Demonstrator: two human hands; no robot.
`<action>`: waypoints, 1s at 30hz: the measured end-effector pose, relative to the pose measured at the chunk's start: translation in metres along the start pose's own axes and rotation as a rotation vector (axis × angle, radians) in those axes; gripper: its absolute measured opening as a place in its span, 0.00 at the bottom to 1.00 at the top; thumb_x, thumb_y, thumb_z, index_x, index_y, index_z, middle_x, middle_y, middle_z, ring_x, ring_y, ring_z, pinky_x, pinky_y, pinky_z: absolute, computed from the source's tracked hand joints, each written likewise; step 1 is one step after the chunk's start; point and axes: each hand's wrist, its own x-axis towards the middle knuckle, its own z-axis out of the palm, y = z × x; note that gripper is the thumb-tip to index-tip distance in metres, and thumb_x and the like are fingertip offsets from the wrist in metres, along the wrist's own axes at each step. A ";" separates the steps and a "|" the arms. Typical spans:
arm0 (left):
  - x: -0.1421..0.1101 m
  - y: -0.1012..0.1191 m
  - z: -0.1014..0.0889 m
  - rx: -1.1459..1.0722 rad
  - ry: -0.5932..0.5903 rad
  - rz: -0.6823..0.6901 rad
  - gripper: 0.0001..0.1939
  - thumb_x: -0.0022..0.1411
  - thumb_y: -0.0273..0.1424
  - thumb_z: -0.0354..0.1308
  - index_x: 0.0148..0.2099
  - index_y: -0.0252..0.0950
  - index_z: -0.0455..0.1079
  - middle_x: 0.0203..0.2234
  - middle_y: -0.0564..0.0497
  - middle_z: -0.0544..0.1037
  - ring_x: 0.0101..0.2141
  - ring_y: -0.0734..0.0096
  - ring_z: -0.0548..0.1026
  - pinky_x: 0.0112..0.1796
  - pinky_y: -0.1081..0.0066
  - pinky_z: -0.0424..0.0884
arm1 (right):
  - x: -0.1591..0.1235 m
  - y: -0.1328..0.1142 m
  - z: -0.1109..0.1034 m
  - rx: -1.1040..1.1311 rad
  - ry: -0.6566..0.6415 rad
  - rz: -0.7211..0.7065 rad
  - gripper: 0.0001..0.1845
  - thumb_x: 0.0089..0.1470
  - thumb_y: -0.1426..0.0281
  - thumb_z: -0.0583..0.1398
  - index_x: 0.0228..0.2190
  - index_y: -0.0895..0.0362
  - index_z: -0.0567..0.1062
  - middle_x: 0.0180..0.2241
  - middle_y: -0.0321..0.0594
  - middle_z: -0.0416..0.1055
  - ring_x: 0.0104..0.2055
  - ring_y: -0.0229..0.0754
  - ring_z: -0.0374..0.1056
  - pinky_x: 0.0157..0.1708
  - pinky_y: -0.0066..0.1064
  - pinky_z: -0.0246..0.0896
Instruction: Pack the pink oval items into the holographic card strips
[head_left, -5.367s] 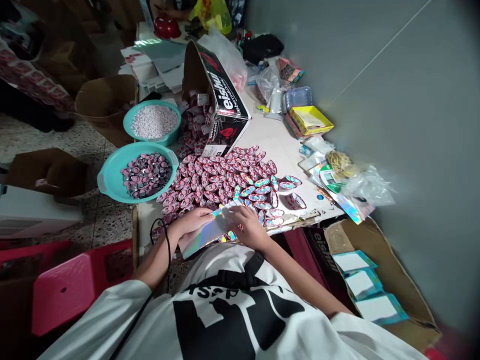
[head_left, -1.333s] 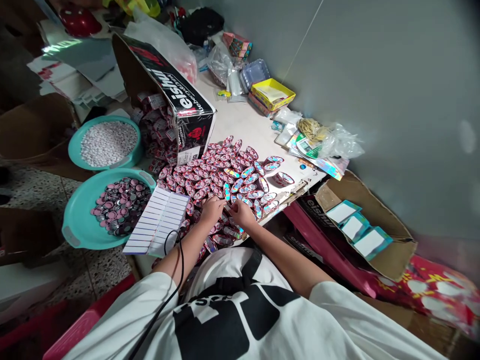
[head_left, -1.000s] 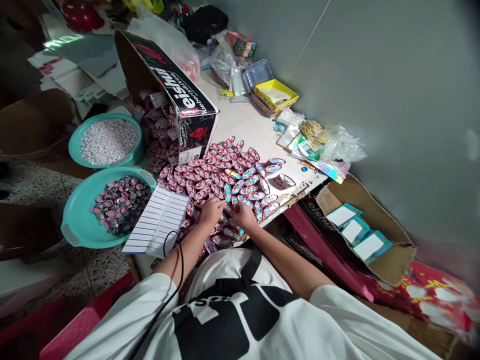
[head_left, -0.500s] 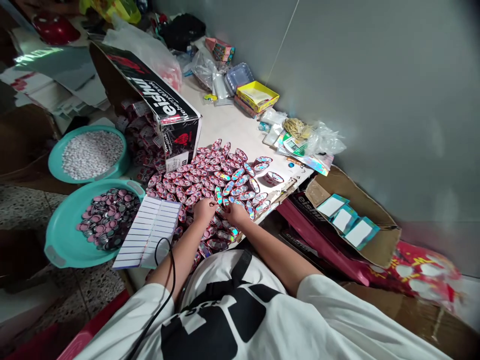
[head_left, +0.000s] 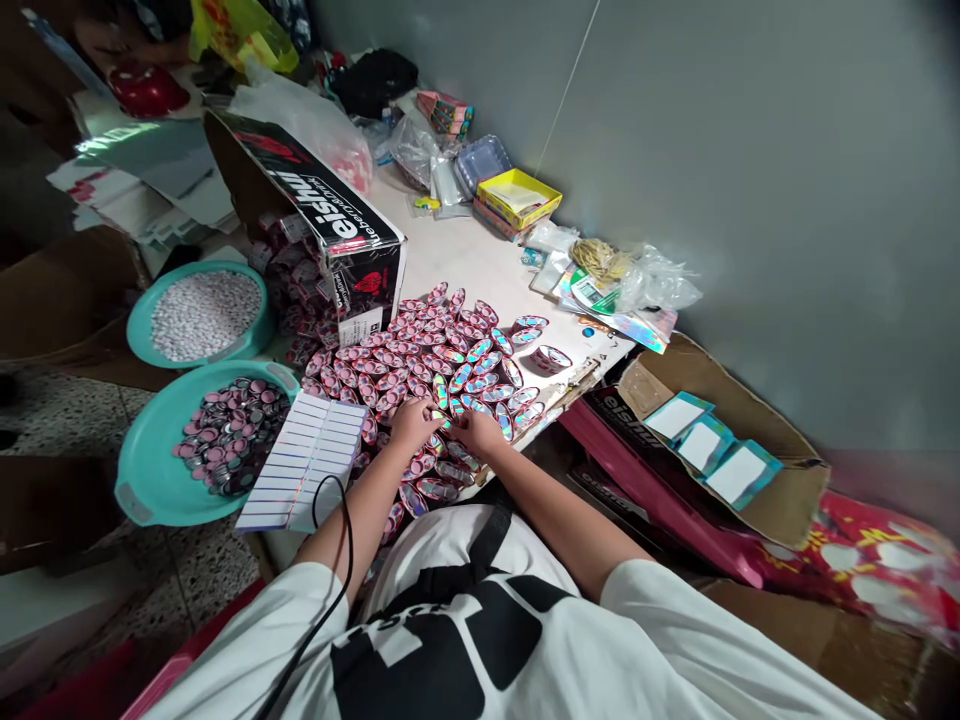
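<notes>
My left hand (head_left: 412,427) and my right hand (head_left: 480,434) meet over a crowd of small red-and-white paper boxes (head_left: 390,380) with narrow oval open tops. Fingers of both hands are closed in a pinch around one small shiny box (head_left: 445,421), mostly hidden by the fingertips. Many boxes on the left side show a pink disc in their tops; those nearer the right have a shiny rainbow look inside. By my left forearm lies a white card sheet (head_left: 307,460) with dark lines. A teal basin (head_left: 139,470) beside it holds pink and dark round discs (head_left: 232,430).
Behind it, another teal basin (head_left: 142,330) holds white pellets. A black printed carton (head_left: 360,240) lies on its side, packed with boxes. Along the wall sit a yellow tray (head_left: 551,205) and plastic bags (head_left: 656,280). An open carton (head_left: 795,500) with teal-edged cards stands right, below the table edge.
The view has shifted slightly, so the surroundings appear a little further right and lower. Both hands stay together at the same boxes, with the fingertips slightly moved.
</notes>
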 end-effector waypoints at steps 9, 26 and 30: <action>0.002 0.001 0.002 0.017 0.031 0.025 0.11 0.60 0.32 0.54 0.37 0.39 0.79 0.34 0.49 0.79 0.39 0.67 0.73 0.43 0.68 0.63 | 0.002 0.000 -0.004 0.015 -0.046 -0.010 0.06 0.46 0.67 0.65 0.30 0.54 0.77 0.30 0.35 0.75 0.30 0.35 0.65 0.24 0.25 0.47; -0.015 0.005 0.005 -0.066 0.140 0.015 0.15 0.58 0.24 0.53 0.42 0.37 0.79 0.38 0.47 0.80 0.42 0.68 0.75 0.48 0.70 0.69 | 0.007 0.007 -0.026 -0.213 -0.160 -0.336 0.11 0.57 0.66 0.58 0.40 0.54 0.77 0.37 0.41 0.77 0.36 0.41 0.70 0.30 0.26 0.54; -0.059 0.005 0.012 -0.175 0.422 -0.112 0.15 0.63 0.25 0.49 0.44 0.37 0.77 0.40 0.46 0.78 0.44 0.69 0.74 0.50 0.70 0.69 | 0.021 0.007 -0.046 -0.354 -0.210 -0.661 0.18 0.63 0.67 0.50 0.51 0.52 0.73 0.48 0.46 0.73 0.47 0.45 0.68 0.43 0.31 0.56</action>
